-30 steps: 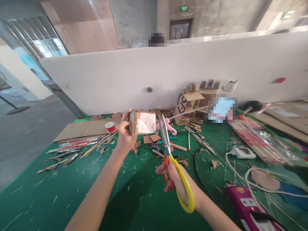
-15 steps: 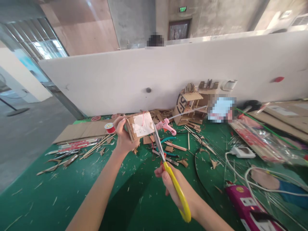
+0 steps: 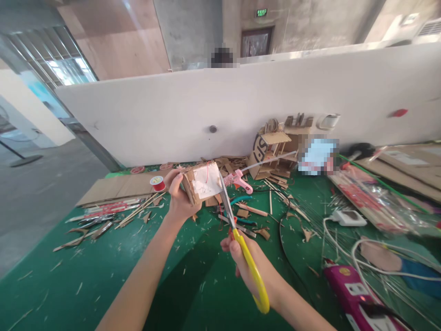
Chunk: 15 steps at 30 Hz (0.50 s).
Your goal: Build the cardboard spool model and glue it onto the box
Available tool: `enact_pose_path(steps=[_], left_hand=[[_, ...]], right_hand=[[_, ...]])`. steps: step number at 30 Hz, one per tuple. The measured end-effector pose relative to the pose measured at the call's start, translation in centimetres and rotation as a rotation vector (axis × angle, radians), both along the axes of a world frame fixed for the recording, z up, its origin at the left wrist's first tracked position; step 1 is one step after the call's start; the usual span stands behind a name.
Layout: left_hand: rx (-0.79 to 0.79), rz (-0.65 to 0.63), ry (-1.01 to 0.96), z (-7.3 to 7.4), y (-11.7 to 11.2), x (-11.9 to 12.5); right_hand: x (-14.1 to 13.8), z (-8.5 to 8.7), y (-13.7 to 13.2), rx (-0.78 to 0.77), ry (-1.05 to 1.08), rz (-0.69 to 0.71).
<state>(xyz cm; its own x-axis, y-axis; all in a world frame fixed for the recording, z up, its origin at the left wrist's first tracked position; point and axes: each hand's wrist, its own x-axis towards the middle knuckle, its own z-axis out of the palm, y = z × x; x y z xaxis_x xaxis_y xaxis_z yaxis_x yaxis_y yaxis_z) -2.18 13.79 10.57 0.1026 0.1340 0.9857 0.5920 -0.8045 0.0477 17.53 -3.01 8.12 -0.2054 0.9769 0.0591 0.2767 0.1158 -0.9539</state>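
Note:
My left hand (image 3: pixel 181 201) is closed around a small cardboard box (image 3: pixel 206 180) held above the table. White paper covers the face turned toward me, and a red thread runs over it. In my right hand (image 3: pixel 253 257) are scissors (image 3: pixel 248 257) with yellow and red handles, their blades pointing up and away. The blade tips reach the right edge of the box; whether they touch it I cannot tell. Behind the blades lie a pink glue gun (image 3: pixel 238 181) and teal-handled pliers (image 3: pixel 241 200). A spool of red thread (image 3: pixel 158 183) stands left of the box.
A cardboard model (image 3: pixel 272 151) stands against the white partition (image 3: pixel 155 119). Wooden sticks and scraps litter the green table (image 3: pixel 113 280). At right are a purple power strip (image 3: pixel 351 287), white cables, a charger (image 3: pixel 349 218) and plastic-wrapped sticks (image 3: pixel 365 197). A blurred head shows above the partition.
The box has shifted very slightly right and tilted a little in my left hand. The scissors have moved slightly left and up with my right hand.

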Motion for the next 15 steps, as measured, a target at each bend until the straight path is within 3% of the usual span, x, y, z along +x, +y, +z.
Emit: enact_pose_path(steps=[10,15], left_hand=[[0.018,0.024,0.034,0.45,-0.8,0.41],[0.003,0.021,0.001,0.44,-0.97,0.63]], right_hand=[[-0.4,0.86,-0.22,0.042,-0.101,-0.057],[-0.5,0.5,-0.55,-0.002,-0.006,0.007]])
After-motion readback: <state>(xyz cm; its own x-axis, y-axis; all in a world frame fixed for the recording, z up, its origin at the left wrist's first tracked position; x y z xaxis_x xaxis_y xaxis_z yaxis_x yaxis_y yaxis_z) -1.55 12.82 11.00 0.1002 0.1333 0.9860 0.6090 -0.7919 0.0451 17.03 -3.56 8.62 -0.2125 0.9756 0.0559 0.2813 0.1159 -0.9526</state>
